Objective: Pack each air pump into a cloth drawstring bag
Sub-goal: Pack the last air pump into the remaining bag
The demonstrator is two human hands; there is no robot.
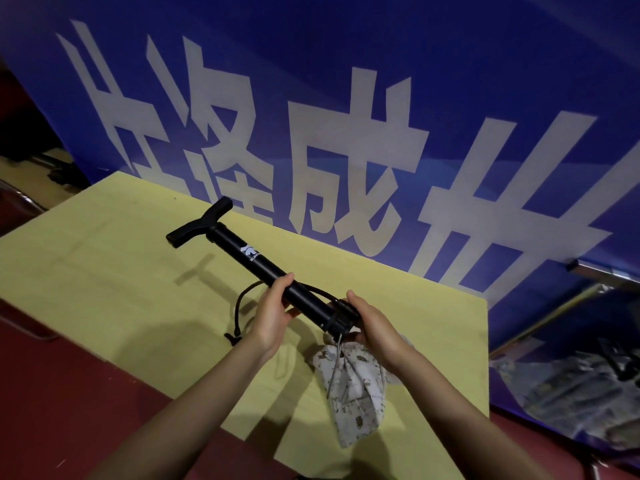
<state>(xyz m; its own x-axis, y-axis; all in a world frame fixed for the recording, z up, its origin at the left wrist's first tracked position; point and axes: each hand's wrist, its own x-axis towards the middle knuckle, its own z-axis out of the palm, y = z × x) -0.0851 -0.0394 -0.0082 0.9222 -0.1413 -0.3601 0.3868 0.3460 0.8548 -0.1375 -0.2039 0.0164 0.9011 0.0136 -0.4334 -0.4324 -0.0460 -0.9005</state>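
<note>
A black air pump (242,252) with a T-shaped handle is held slanted above the yellow table (104,271), handle pointing away to the left. My left hand (275,313) grips the barrel's middle. My right hand (372,325) holds the pump's lower end, where a thin metal foot hangs down. A black hose (239,306) loops from the pump down to the table. A camouflage cloth drawstring bag (356,386) hangs under my right hand over the table's near edge; whether that hand also holds it is hidden.
A blue banner (346,116) with large white characters stands right behind the table. More camouflage bags and dark pump parts lie in a pile (588,386) at the far right. The floor (69,410) around the table is dark red.
</note>
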